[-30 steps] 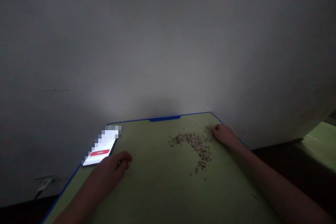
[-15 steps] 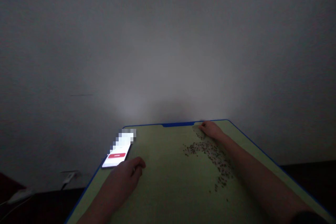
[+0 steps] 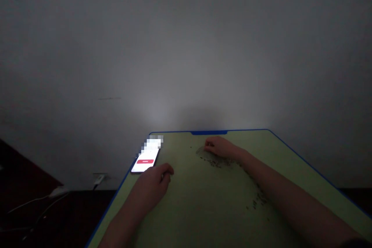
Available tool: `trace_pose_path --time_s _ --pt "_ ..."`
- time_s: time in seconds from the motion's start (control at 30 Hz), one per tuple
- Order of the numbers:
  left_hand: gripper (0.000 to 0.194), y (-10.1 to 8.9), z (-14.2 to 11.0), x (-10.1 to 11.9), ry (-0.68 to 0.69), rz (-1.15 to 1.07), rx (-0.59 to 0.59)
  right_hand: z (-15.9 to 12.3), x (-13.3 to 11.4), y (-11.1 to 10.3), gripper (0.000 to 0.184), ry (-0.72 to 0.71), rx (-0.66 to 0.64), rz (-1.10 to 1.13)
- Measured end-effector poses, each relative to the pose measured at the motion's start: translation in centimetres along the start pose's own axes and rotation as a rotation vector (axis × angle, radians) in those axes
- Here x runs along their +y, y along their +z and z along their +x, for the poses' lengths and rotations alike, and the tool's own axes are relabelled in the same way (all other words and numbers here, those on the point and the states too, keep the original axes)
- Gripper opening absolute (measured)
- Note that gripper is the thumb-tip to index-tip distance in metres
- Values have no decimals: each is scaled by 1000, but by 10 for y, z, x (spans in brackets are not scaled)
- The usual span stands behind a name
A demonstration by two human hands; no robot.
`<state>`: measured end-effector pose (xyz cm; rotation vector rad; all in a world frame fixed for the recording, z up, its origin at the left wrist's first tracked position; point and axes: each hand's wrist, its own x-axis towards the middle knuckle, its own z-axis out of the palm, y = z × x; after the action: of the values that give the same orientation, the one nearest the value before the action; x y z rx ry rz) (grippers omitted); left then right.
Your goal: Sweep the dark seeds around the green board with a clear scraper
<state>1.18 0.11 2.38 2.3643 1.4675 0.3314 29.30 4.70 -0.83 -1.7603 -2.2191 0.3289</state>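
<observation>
My right hand (image 3: pixel 219 146) is near the far edge of the green table, fingers pinched together. A thin see-through piece (image 3: pixel 200 150) with a rounded, pale edge sticks out from under its fingertips; what kind of thing it is I cannot make out. Small dark grains (image 3: pixel 213 161) lie scattered below that hand, and more grains (image 3: pixel 257 200) run along the forearm, which hides part of them. My left hand (image 3: pixel 155 180) rests on the table at the left, fingers loosely curled, a gap between thumb and forefinger, nothing in it. It is just below a lit phone (image 3: pixel 142 167).
The green table top (image 3: pixel 197 209) has a blue rim with a blue tab (image 3: pixel 208 133) at the far side. A grey wall (image 3: pixel 186 46) stands right behind it. On the left, a plug (image 3: pixel 99 180) and white cables (image 3: pixel 29 203) are near the dark floor.
My right hand has moved left and a little towards me, over the grains' far end, with the see-through piece. The view has shifted slightly; my left hand stays by the phone.
</observation>
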Motion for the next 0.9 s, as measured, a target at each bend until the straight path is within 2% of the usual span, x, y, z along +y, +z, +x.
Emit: trace_pose_path --time_s 0.17,0.3,0.43,0.53,0.73,0.83,0.9 --pt "30 0 1 0 -24 -5 10 -17 -30 6 16 -134 -58 27" --pt "31 0 1 -2 -39 -33 43 -20 -38 -4 16 -167 -73 26" --pt "32 -1 1 -6 -39 -32 102 1 -32 -25 19 -103 0 -40" --pt "31 -3 2 -9 -49 -20 135 24 -35 -30 16 -60 81 -138" --pt "30 -5 2 -11 -55 5 154 57 -71 -1 18 -96 128 -302" --pt "30 -5 1 -10 -45 4 165 54 -82 11 20 -152 97 -344" --pt "30 -5 1 -10 -37 8 164 43 -84 14 23 -193 76 -368"
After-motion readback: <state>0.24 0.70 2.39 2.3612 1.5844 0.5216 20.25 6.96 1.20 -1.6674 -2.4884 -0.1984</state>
